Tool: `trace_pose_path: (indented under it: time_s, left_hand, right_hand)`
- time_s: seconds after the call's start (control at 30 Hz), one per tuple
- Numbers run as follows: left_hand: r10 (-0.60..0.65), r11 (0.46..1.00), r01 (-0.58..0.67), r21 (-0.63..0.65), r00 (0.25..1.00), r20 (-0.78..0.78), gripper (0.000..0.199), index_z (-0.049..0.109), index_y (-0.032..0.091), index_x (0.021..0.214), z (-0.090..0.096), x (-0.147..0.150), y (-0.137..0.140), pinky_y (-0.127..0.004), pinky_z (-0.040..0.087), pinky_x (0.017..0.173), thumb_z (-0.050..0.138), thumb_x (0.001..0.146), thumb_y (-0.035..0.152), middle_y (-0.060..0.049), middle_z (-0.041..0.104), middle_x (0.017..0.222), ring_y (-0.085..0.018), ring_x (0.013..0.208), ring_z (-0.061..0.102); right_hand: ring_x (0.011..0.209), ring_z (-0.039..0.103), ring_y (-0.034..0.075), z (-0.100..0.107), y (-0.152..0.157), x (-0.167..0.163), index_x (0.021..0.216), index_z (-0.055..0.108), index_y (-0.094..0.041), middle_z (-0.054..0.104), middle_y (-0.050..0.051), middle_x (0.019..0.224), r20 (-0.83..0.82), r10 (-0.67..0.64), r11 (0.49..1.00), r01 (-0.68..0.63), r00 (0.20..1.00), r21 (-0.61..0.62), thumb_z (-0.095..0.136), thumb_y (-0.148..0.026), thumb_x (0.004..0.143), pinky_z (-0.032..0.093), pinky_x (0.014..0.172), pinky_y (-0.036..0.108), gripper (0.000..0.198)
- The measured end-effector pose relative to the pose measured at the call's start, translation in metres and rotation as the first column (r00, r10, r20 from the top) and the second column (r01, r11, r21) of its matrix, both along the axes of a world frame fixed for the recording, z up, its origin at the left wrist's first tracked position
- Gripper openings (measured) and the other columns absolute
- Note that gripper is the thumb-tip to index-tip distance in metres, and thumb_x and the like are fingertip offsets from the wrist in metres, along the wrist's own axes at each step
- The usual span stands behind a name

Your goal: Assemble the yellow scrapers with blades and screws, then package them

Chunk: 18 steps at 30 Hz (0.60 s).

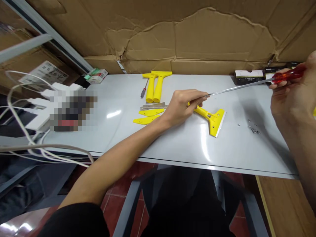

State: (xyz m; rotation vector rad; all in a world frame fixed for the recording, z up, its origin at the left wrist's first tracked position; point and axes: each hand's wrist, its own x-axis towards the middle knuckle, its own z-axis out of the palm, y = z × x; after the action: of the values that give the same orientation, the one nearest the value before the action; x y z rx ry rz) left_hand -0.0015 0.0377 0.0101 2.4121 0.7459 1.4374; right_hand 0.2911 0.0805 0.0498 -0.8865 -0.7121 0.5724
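A long screwdriver (242, 87) with a clear red handle slants across the right half of the head view. My right hand (293, 85) is wrapped round its handle. My left hand (186, 103) pinches the shaft's tip between thumb and fingers; whether a small part is held there too is hidden. Below my left hand a yellow scraper (214, 120) with a metal blade lies on the table, its handle end partly covered by the fingers. Several small screws and nuts (253, 130) lie to the right of the scraper.
Two yellow scraper bodies (154, 87), a small screwdriver (143, 91), blades (153, 106) and yellow cover plates (146, 119) lie left of centre on the white table (118, 138). Small boxes (249, 77) stand against the cardboard (197, 36). White cables (17, 108) crowd the left.
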Motion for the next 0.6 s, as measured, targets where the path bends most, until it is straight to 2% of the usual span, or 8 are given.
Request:
trace_pose_path:
  time_s: [0.07, 0.17, 0.4, 0.5, 0.6]
  left_hand:
    - [-0.005, 1.0, 0.005, 0.03, 1.0, -0.001, 0.018, 0.079, 0.019, 0.105, -0.0001, 0.0009, -0.0003, -0.025, 0.056, 0.068, 0.061, 0.106, 0.023, -0.002, 0.079, 0.084, -0.011, 0.069, 0.07]
    - [0.02, 0.997, -0.018, 0.074, 0.999, -0.026, 0.018, 0.078, 0.019, 0.103, -0.0001, 0.001, -0.001, -0.024, 0.054, 0.065, 0.06, 0.106, 0.023, -0.001, 0.078, 0.083, -0.011, 0.068, 0.069]
    - [0.226, 0.945, -0.14, 0.297, 0.933, -0.28, 0.03, 0.071, 0.015, 0.099, 0.0002, -0.0032, -0.0007, -0.031, 0.049, 0.066, 0.046, 0.111, 0.026, -0.008, 0.076, 0.085, -0.018, 0.076, 0.07]
    - [0.245, 0.944, -0.158, 0.291, 0.925, -0.291, 0.032, 0.07, 0.016, 0.096, -0.0002, -0.004, 0.0, -0.031, 0.048, 0.065, 0.046, 0.112, 0.03, -0.008, 0.076, 0.085, -0.018, 0.075, 0.069]
    - [0.207, 0.96, -0.146, 0.24, 0.945, -0.252, 0.031, 0.071, 0.017, 0.093, -0.0011, -0.0045, 0.0008, -0.029, 0.048, 0.067, 0.053, 0.111, 0.036, -0.005, 0.076, 0.082, -0.016, 0.072, 0.068]
  right_hand:
    - [0.045, 0.049, 0.009, 0.0018, -0.0027, -0.0037, 0.079, 0.042, -0.019, 0.055, -0.002, 0.058, -0.017, 0.01, 1.0, -0.01, 1.0, -0.02, 0.039, -0.035, 0.11, 0.04, 0.039, 0.018, 0.034]
    - [0.046, 0.052, 0.009, 0.0034, -0.0059, -0.0044, 0.08, 0.043, -0.018, 0.055, -0.002, 0.059, -0.006, 0.016, 1.0, -0.016, 1.0, -0.021, 0.038, -0.03, 0.109, 0.042, 0.04, 0.017, 0.031]
    - [0.05, 0.058, 0.013, 0.0005, -0.0033, -0.0006, 0.083, 0.045, -0.019, 0.054, -0.002, 0.058, 0.056, 0.063, 0.992, -0.068, 0.996, 0.106, 0.043, -0.043, 0.109, 0.044, 0.038, 0.021, 0.035]
    - [0.052, 0.059, 0.012, -0.0009, -0.0049, -0.0029, 0.099, 0.045, -0.02, 0.061, 0.0, 0.065, 0.079, 0.147, 0.98, -0.156, 0.986, 0.121, 0.039, -0.037, 0.109, 0.044, 0.039, 0.019, 0.021]
    - [0.052, 0.056, 0.011, -0.0026, -0.0073, -0.0042, 0.108, 0.043, -0.021, 0.061, -0.002, 0.07, 0.166, 0.237, 0.952, -0.263, 0.957, 0.156, 0.046, -0.029, 0.104, 0.043, 0.039, 0.018, 0.009]
